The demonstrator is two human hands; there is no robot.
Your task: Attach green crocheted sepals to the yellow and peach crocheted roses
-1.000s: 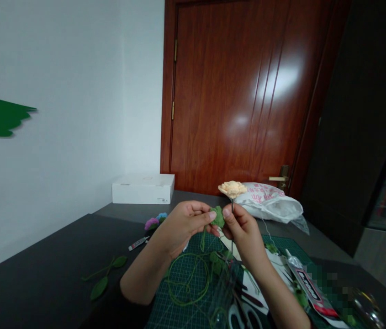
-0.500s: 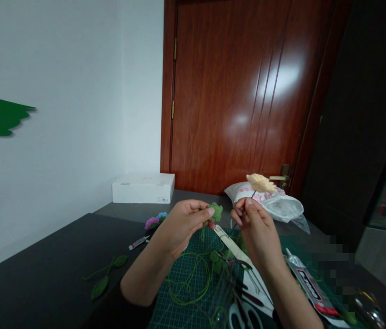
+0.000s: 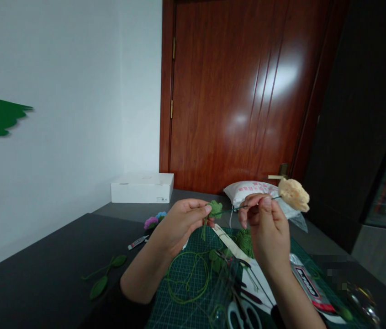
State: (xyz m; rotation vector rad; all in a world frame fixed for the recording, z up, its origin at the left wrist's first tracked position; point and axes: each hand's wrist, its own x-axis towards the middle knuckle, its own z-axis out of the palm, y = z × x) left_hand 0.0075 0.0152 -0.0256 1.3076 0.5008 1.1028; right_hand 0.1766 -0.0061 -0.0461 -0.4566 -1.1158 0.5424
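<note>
My left hand (image 3: 187, 224) pinches a small green crocheted piece (image 3: 216, 209) with pointed lobes, and green yarn hangs below it. In my right hand (image 3: 266, 224), thumb and fingers close on the thin dark stem of a cream crocheted flower (image 3: 294, 195). The flower head points out to the right. The stem's other end reaches left to the green piece; whether it passes into it I cannot tell. Beneath my hands, loops of green yarn (image 3: 187, 278) lie on a green cutting mat (image 3: 165, 306).
Scissors (image 3: 244, 313), a ball of green yarn (image 3: 244, 242) and a large glue tube (image 3: 311, 285) lie on the right. Leftward are a green leaf sprig (image 3: 99, 287), a small tube (image 3: 138, 242) and a pink flower (image 3: 150, 222). Behind stand a white box (image 3: 141, 188) and plastic bag (image 3: 247, 191).
My right hand has turned and moved slightly right, tipping the flower from upright to sideways. The stem's free end now meets the green piece. My left hand stays almost still.
</note>
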